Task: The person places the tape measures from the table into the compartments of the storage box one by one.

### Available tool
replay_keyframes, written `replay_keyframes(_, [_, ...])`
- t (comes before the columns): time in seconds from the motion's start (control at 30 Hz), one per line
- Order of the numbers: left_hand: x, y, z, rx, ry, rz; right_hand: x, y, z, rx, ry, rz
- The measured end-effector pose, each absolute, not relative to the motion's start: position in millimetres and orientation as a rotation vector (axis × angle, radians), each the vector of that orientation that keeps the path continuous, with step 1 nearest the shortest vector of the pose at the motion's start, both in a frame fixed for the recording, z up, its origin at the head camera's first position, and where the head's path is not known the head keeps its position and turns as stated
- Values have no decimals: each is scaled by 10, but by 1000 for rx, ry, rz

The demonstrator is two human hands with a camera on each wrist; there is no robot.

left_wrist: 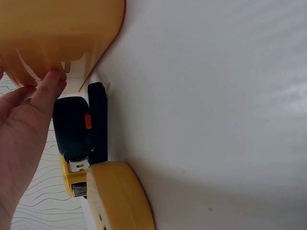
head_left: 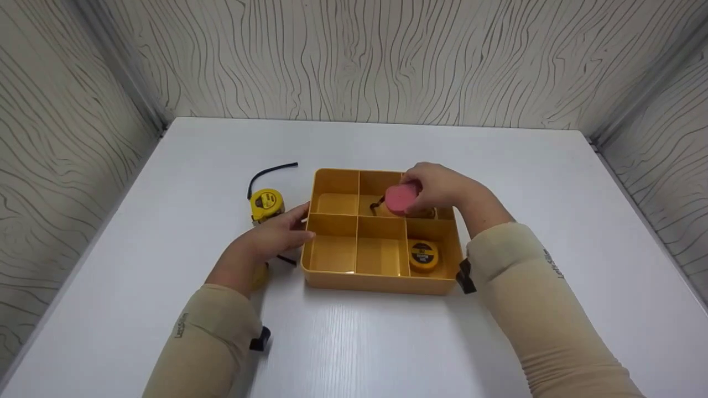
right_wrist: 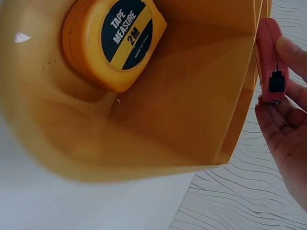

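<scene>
A pink tape measure (head_left: 400, 199) with a dark cord is pinched between the thumb and fingers of my right hand (head_left: 442, 187), over the rear row of a yellow divided box (head_left: 381, 282). In the right wrist view, its black tape slot (right_wrist: 277, 82) faces the camera. My left hand (head_left: 274, 237) holds the box's left wall, thumb over the rim and fingers (left_wrist: 47, 93) against the outside. An orange-yellow tape measure (head_left: 423, 255) marked 2M lies in the front right compartment. Part of the rear right compartment is hidden by my right hand.
Left of the box lies a yellow tape measure (head_left: 266, 203) with a black strap (head_left: 271, 171). Another yellow tape measure (left_wrist: 120, 199) sits under my left wrist, mostly covered in the head view. Patterned panels (head_left: 354, 61) enclose the white table (head_left: 354, 342) at the back and sides.
</scene>
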State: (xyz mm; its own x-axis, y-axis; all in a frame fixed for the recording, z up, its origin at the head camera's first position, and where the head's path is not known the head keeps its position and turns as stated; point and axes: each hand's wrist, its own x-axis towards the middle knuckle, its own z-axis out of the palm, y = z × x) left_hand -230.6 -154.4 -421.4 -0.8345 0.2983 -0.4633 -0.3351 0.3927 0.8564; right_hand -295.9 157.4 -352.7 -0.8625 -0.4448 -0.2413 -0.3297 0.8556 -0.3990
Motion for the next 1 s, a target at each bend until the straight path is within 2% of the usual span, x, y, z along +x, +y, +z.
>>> replay_keyframes(1.0, [-2321,-1552,-4225,-27,2081,1473,-2979,1644,-3514,-461,2533,-735])
